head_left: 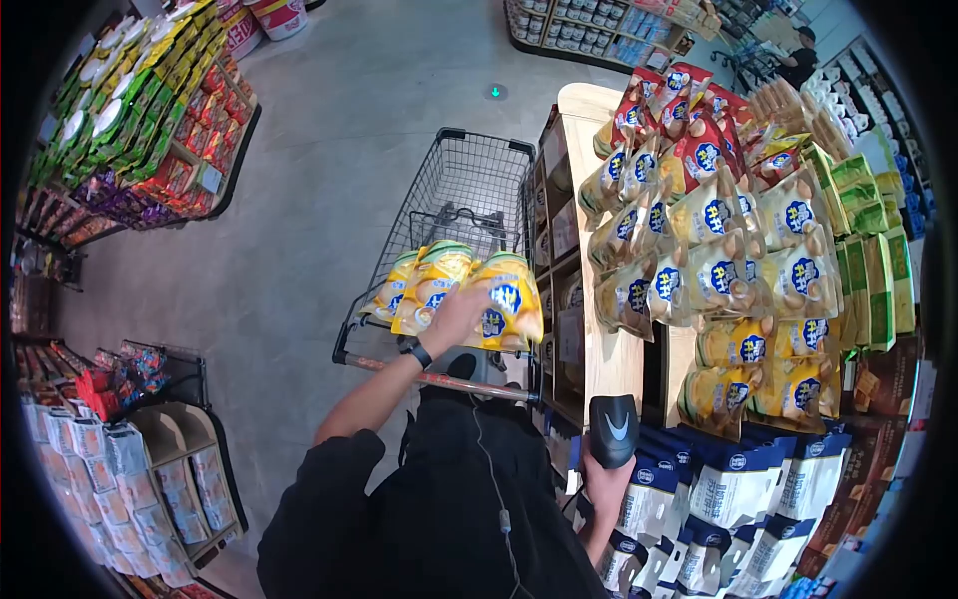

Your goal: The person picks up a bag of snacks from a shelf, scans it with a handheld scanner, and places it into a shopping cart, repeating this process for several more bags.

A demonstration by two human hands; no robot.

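My left hand (456, 321) reaches over the near end of a black wire shopping cart (404, 215) and touches the yellow snack bags there; its fingertips blur against the bags, so its grip is unclear. One yellow bag (507, 299) lies at the right, another (439, 268) in the middle, and a third (397, 280) at the left. Lower right, my right hand (606, 481) is wrapped round a black handheld scanner (614, 431), beside the shelf edge. A cable hangs down the front of my dark clothing.
Right of the cart stands a wooden display (604, 364) with beige, red and yellow bags, and blue-white packs (738, 479) below. Snack racks (190, 150) stand at the left, biscuit packs (110, 479) lower left. A person (798, 62) is at the far upper right.
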